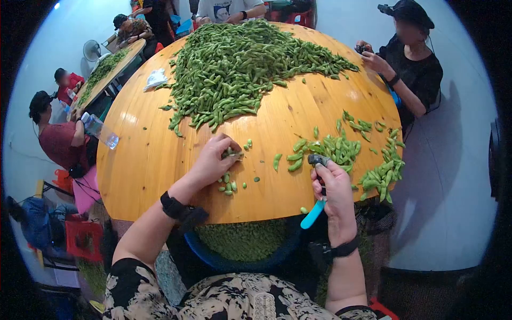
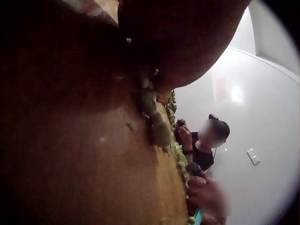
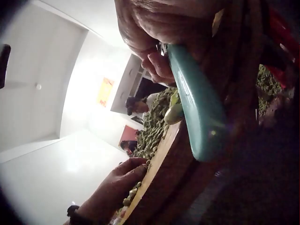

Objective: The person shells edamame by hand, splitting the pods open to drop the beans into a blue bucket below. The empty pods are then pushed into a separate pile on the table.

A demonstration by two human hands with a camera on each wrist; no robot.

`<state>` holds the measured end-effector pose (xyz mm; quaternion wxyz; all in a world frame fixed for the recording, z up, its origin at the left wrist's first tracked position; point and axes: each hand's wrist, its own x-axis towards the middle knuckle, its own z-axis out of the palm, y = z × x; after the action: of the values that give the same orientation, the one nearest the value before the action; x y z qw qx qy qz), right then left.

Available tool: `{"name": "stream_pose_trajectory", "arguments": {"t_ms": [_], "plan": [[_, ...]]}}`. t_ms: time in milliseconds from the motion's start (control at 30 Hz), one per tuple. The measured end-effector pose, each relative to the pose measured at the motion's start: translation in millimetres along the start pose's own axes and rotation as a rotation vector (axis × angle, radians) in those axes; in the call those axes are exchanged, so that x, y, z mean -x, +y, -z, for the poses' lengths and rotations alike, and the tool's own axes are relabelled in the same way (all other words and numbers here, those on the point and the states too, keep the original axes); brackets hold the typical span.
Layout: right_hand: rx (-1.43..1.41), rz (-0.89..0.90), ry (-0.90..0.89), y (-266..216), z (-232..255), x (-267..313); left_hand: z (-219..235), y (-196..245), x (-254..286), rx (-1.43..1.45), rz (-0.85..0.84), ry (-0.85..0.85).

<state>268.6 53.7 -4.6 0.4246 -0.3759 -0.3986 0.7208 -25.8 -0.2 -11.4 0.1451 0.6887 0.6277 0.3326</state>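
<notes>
My left hand [image 1: 210,160] is low on the wooden table [image 1: 144,170], its fingers curled round several shelled green beans [image 1: 230,153]. More loose beans [image 1: 228,186] lie just below it, and in the left wrist view beans [image 2: 159,133] trail out from under the palm. My right hand [image 1: 337,186] grips a tool with a turquoise handle [image 3: 199,108]; its working end is hidden by the fingers. A dark cover [image 1: 318,159] sits at the thumb's tip. Green pods [image 1: 341,149] are spread just beyond this hand, with more pods [image 1: 384,176] to its right.
A big heap of pods [image 1: 229,69] fills the far half of the table, a crumpled white tissue [image 1: 156,79] beside it. Below the near edge stands a blue tub [image 1: 213,258] full of green beans. Another person [image 1: 413,64] works at the right; others sit around.
</notes>
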Motion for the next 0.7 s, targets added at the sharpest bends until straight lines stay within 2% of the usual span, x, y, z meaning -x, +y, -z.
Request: {"name": "stream_pose_trajectory", "arguments": {"t_ms": [133,167,267,333,400,500,533,600,633,667,700], "plan": [[0.006,-0.017,-0.025,0,2,0,1,11,19,-0.018,-0.055,-0.027],[0.020,-0.027,-0.032,-1,2,1,3,16,30,0.022,0.000,-0.049],[0.045,-0.059,-0.069,-5,4,-1,10,26,51,0.010,-0.001,-0.114],[0.061,-0.081,-0.100,-8,8,-1,16,39,54,0.047,0.060,-0.167],[0.092,-0.075,-0.133,-11,10,-1,15,45,49,0.009,-0.044,-0.089],[0.157,-0.067,-0.088,-14,10,3,11,43,16,-0.037,-0.101,0.003],[0.159,-0.065,-0.088,-13,13,3,8,41,4,-0.035,-0.102,0.006],[0.087,-0.074,-0.121,-10,20,-1,3,36,-18,-0.121,-0.220,0.017],[0.089,-0.074,-0.119,-11,21,-2,0,31,-26,-0.186,-0.294,0.020],[0.087,-0.076,-0.117,-11,20,-3,1,27,-29,-0.182,-0.294,0.020],[0.086,-0.080,-0.117,-11,19,-3,3,23,-30,-0.173,-0.207,-0.116]]}}
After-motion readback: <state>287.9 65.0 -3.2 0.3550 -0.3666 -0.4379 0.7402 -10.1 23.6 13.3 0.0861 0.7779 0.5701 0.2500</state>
